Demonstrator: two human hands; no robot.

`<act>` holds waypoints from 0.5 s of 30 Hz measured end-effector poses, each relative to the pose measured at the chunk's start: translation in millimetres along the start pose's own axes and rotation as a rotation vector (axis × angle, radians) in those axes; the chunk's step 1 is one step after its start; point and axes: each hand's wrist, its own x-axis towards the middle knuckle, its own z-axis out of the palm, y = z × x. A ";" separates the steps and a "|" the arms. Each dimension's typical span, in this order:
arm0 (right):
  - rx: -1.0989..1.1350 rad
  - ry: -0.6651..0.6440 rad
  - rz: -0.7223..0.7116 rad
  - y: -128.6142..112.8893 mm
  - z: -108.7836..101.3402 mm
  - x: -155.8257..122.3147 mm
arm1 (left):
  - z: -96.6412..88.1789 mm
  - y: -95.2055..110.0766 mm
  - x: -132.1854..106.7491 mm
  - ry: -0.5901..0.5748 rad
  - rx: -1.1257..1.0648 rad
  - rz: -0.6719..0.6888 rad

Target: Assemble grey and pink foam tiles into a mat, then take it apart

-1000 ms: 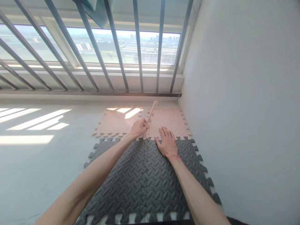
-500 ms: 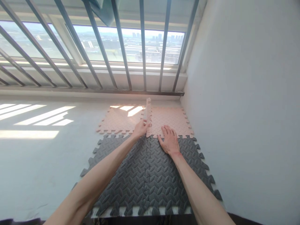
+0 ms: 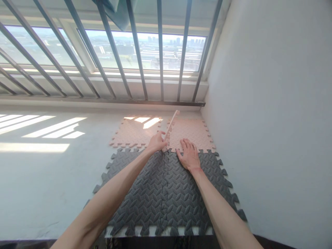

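Observation:
My left hand (image 3: 156, 141) pinches the near end of a narrow pink foam edge strip (image 3: 171, 124), whose far end leans up to the right above the right pink foam tile (image 3: 194, 126). Spread flat, my right hand (image 3: 190, 154) presses where that tile meets the right dark grey foam tile (image 3: 184, 197). To the left lie another pink foam tile (image 3: 135, 133) and a second grey one (image 3: 140, 193), partly under my left forearm. A gap separates the two pink tiles, while the grey pair interlock along a middle seam. My fingers hide the strip's lower end.
A metal railing (image 3: 111, 101) runs across the back, in front of a window (image 3: 168, 52). At the right rises a white wall (image 3: 272, 121). Sunlit patches fall on the pale surface (image 3: 46, 183) at the left. A dark edge borders the front.
The strip in my left hand has tipped over to the right, its far end swinging from upright toward the right pink tile. My right hand stays flat in place. The view has shifted slightly.

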 end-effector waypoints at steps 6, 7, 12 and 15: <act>-0.018 0.001 -0.007 1.7 3.3 -0.7 | -56.7 -45.5 -9.8 0.071 -0.676 -0.195; -0.023 0.003 -0.011 2.4 4.3 -0.7 | -69.1 -59.6 -16.1 0.088 -0.737 -0.204; -0.045 0.019 -0.035 5.6 8.3 -0.7 | -152.8 -151.1 -58.7 0.350 -0.815 -0.369; -0.068 0.028 -0.043 6.5 10.0 -0.8 | -218.6 -203.2 -89.7 0.608 -0.762 -0.473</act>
